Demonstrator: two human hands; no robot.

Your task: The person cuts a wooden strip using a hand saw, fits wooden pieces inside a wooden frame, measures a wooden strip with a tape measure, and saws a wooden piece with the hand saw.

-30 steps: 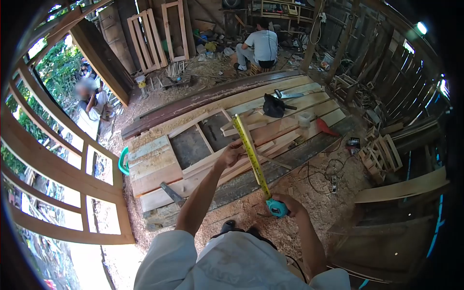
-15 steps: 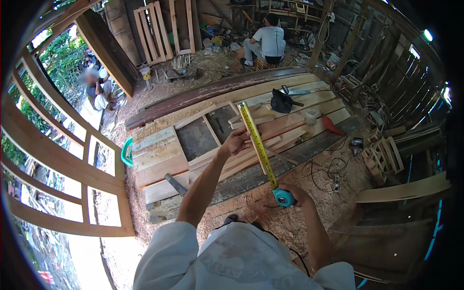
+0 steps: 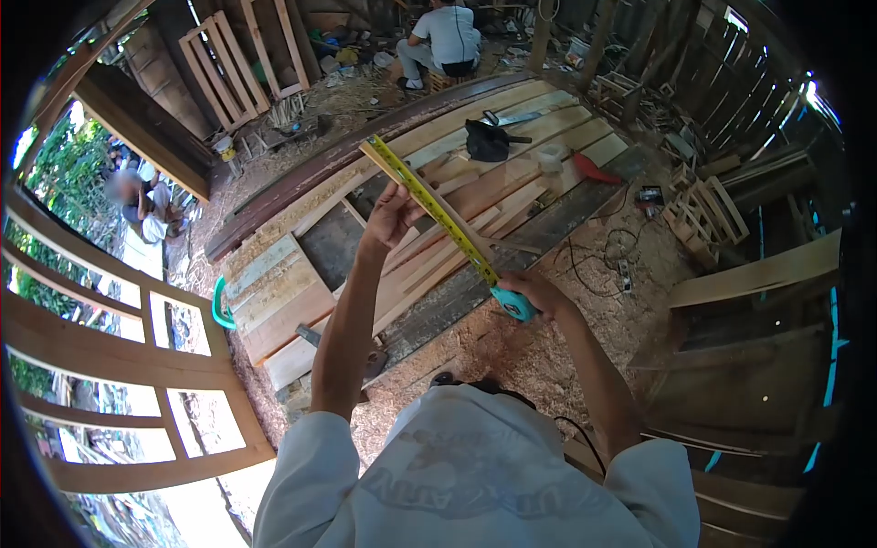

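My left hand (image 3: 391, 217) is closed around a narrow wooden strip (image 3: 377, 158) near its far end. A yellow tape blade (image 3: 449, 225) lies stretched along the strip, its tip at the strip's far end. In my right hand (image 3: 541, 292) is the teal case of the tape measure (image 3: 513, 304), gripped at the near end of the blade. Both hands are above the near side of a low plank-covered workbench (image 3: 274, 315). Beneath my left hand is a wooden frame (image 3: 306, 258) with a dark opening.
On the bench lie a black tool (image 3: 487, 142), a red object (image 3: 594, 170) and a hammer-like tool (image 3: 309, 335). Cords (image 3: 598, 265) trail over shavings at right. A window frame (image 3: 183, 365) stands left. One person (image 3: 445, 38) sits beyond the bench, another (image 3: 144, 205) at left.
The strip and tape have tilted further left, and both hands have moved leftward and up in the view. The camera has turned, so the bench and people appear shifted up and left.
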